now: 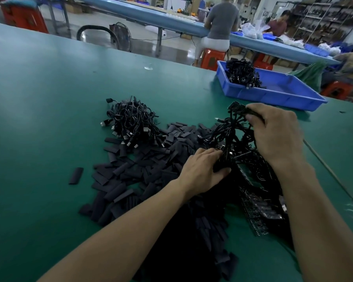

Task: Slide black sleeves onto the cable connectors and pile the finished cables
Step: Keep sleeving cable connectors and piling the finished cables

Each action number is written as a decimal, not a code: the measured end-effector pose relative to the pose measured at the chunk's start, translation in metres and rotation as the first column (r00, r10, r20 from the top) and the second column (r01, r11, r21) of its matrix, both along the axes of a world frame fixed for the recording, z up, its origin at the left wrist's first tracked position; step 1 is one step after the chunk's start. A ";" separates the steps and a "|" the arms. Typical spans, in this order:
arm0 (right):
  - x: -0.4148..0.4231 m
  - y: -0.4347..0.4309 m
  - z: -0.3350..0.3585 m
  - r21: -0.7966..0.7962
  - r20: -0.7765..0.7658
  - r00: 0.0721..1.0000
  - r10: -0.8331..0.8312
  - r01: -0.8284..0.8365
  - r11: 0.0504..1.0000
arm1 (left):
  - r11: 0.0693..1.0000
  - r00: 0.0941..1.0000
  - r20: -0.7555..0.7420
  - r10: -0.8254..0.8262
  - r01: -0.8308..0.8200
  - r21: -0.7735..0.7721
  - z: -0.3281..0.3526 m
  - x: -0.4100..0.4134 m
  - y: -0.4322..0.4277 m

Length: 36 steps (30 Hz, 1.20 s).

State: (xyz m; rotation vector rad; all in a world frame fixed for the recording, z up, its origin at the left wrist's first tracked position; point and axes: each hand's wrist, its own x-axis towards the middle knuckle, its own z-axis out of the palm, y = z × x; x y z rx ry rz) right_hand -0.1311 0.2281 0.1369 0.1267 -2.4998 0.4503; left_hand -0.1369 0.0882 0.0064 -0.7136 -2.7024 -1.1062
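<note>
While black sleeves [130, 174] litter the table [39, 98], left hand [202, 171] grip clutches the cable bundle [230, 135] low; right hand [273, 131] grip pinches its top.

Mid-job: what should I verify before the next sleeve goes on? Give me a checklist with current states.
1. The right hand grips the cable bundle: ok.
2. The left hand holds the bundle's lower part: ok.
3. The loose sleeves lie on the table beside the left hand: ok.
4. One connector singled out of the tangle: cannot tell.
5. A sleeve already in a hand: cannot tell, the fingers are hidden.
6. The blue tray has free room: ok.
</note>
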 end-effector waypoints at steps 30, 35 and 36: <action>-0.027 0.006 -0.003 -0.211 -0.115 0.985 -0.132 0.106 0.972 | 0.894 0.984 0.179 -0.020 -0.063 0.443 -0.013 0.000 -0.025; -0.027 0.011 -0.002 -0.256 -0.160 0.965 -0.208 0.163 0.953 | 0.826 0.978 0.192 0.079 -0.172 0.537 -0.018 0.001 -0.028; -0.028 0.013 -0.001 -0.274 -0.165 0.959 -0.231 0.180 0.945 | 0.822 0.982 0.167 0.088 -0.166 0.544 -0.017 0.002 -0.028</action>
